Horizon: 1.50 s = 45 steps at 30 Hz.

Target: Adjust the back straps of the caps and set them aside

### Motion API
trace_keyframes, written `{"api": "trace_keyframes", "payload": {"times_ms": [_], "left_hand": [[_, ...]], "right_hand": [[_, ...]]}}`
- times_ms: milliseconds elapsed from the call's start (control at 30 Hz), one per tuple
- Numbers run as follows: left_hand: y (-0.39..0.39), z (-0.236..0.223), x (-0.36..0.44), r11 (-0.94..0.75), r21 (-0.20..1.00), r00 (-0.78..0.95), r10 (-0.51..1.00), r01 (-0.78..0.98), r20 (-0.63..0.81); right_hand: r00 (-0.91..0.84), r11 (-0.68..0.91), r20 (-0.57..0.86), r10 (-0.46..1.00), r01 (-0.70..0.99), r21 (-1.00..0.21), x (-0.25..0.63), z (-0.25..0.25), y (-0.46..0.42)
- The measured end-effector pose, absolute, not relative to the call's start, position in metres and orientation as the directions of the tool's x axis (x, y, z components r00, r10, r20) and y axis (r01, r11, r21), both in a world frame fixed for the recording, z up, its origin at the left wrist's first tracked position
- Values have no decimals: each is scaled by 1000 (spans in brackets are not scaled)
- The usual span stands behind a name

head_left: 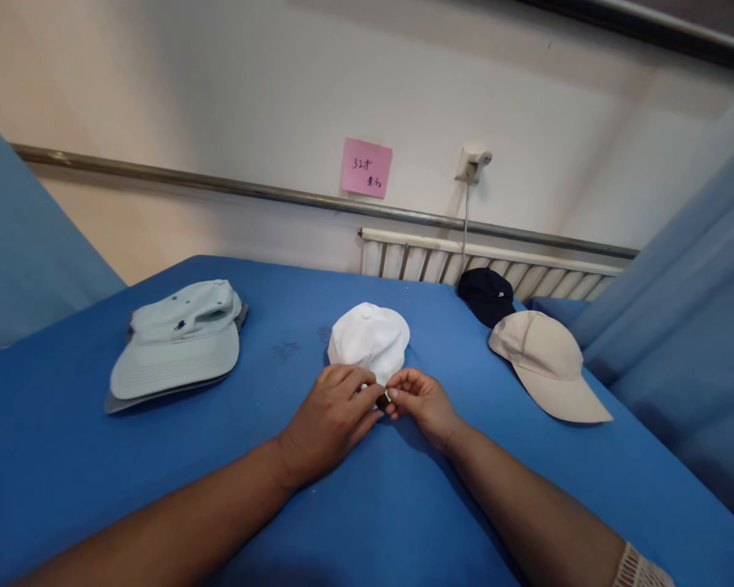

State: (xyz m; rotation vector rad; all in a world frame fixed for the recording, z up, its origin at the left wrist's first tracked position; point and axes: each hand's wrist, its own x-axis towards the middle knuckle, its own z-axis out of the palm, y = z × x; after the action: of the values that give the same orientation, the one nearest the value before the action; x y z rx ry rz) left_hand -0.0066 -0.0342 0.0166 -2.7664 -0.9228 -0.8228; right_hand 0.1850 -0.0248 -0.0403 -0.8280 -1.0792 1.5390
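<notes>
A white cap (pixel 370 338) rests on the blue surface in the middle, with its near edge towards me. My left hand (pixel 336 416) is closed at that near edge, fingers bent and pressed together on the cap's strap. From the other side, my right hand (pixel 422 403) pinches the strap between thumb and fingers. Between the fingertips of both hands shows a small dark piece (pixel 382 401), perhaps a buckle; the fingers cover most of it. Much of the strap is hidden too.
Stacked caps, a pale blue-green cap (pixel 177 342) uppermost, lie at left. A beige cap (pixel 544 359) and a navy cap (pixel 486 295) lie at right. Behind the blue table (pixel 367 505) are a radiator (pixel 413 261), metal rail (pixel 250 189), plugged socket (pixel 472 165) and pink note (pixel 367 167). Blue curtains (pixel 691 326) hang at the sides.
</notes>
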Motion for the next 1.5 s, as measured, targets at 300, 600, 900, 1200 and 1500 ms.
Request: {"api": "trace_keyframes", "payload": {"times_ms": [300, 600, 900, 1200, 1500], "left_hand": [[-27, 11, -2, -786, 65, 666, 562, 615, 491], [-22, 13, -8, -753, 79, 624, 595, 654, 507], [-21, 14, -10, -763, 128, 600, 589, 634, 542], [-17, 16, -15, -700, 289, 521, 692, 653, 499], [-22, 14, -10, -743, 268, 581, 654, 613, 484]], "right_hand": [[-225, -47, 41, 974, -369, -928, 180, -39, -28], [-48, 39, 64, 997, -409, -912, 190, -39, -22], [40, 120, 113, 993, -272, -955, 190, -39, -22], [-30, 458, 461, 887, 190, -869, 181, -32, -38], [-18, 351, 351, 936, 64, -934, 176, -43, -32]]}}
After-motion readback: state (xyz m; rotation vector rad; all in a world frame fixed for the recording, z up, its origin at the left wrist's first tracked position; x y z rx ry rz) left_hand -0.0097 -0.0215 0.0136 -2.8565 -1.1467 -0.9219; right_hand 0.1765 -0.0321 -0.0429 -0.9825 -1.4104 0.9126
